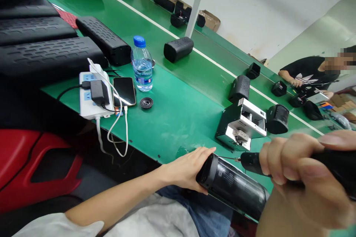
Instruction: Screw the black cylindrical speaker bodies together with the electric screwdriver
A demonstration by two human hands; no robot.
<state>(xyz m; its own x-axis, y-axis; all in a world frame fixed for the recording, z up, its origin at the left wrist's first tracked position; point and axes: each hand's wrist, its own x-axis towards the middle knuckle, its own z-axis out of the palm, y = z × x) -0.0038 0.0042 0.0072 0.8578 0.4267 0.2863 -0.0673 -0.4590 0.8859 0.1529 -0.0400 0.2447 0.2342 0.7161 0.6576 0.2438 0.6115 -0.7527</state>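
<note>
Head view first: my left hand [187, 168] is wrapped around the near end of a black cylindrical speaker [232, 187], fingers [205, 152] curled over its top edge and grasping it, while the speaker lies tilted across my lap at the near edge of the green surface [178, 111]. My right hand [300, 177] is clenched around a black electric screwdriver [256, 163], whose thin bit meets the speaker's upper end just beside my left fingertips. Beyond them on the surface I see a metal-faced box [240, 124], and to the left a water bottle [141, 64], a phone [124, 91], a small round black part [146, 103] and a white power strip [89, 98] with cables trailing over the edge. More black speaker housings [178, 49] lie further along, and another person's arm [292, 77] rests at the far side on the right.
</note>
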